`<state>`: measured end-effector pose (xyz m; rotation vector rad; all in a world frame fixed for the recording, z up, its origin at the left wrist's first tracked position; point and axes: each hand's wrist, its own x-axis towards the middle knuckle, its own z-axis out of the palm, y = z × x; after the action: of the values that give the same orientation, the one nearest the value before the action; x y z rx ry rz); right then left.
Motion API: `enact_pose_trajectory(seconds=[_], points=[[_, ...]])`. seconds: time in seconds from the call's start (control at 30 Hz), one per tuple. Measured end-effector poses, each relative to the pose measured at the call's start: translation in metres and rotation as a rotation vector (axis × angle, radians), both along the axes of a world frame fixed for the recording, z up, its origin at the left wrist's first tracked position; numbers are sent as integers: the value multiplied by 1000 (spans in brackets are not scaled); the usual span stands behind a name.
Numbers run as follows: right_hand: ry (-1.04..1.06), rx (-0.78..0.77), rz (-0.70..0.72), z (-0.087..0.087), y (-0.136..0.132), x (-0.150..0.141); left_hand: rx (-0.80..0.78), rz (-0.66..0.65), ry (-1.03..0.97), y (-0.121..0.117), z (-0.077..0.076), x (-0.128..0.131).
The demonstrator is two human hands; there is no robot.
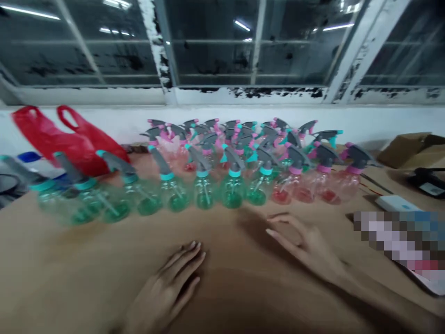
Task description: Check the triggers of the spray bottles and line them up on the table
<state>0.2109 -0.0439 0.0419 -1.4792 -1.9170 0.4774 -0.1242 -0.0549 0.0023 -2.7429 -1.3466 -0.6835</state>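
Observation:
Several small spray bottles stand in rows on the brown table (69,269) below the window. The green spray bottles (205,190) with teal collars fill the left and middle of the front row. The pink spray bottles (323,183) stand to the right. My left hand (167,287) lies flat on the table with its fingers stretched out, holding nothing. My right hand (306,246) hovers just above the table with its fingers apart and slightly curled, empty, a short way in front of the bottles.
A red plastic bag (66,139) lies at the back left against the white wall. A white flat device (396,203) and a cardboard box (410,148) sit at the right. A blurred-out patch (399,236) covers something at the right edge.

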Motion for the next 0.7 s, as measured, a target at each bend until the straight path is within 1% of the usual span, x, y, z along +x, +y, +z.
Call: enact_pose_trajectory(seconds=[0.07,0.1,0.2,0.23,0.27,0.33,0.37,0.43,0.5,0.6,0.7], points=[[-6,-16,181,0,10,-39,-36,-17,27,-4,1,-25],[5,-6,253,-1,14,-59,-39,0,28,-5,2,-37],[99,40,523,-5,21,-113,-97,117,-11,-5,8,-74],[108,47,588,-6,21,-129,-131,155,-59,-4,10,-86],[115,50,646,-8,21,-144,-164,225,-130,-2,11,-98],[119,52,734,-10,20,-169,-196,406,-369,2,13,-121],[121,54,771,-11,20,-180,-157,557,-558,5,14,-133],[127,66,835,-13,19,-196,-84,708,-662,14,15,-159],[136,84,886,-17,18,-206,-13,809,-725,27,20,-184],[143,108,935,-24,16,-215,70,894,-776,50,30,-214],[149,116,960,-29,14,-216,83,907,-780,75,41,-229]])
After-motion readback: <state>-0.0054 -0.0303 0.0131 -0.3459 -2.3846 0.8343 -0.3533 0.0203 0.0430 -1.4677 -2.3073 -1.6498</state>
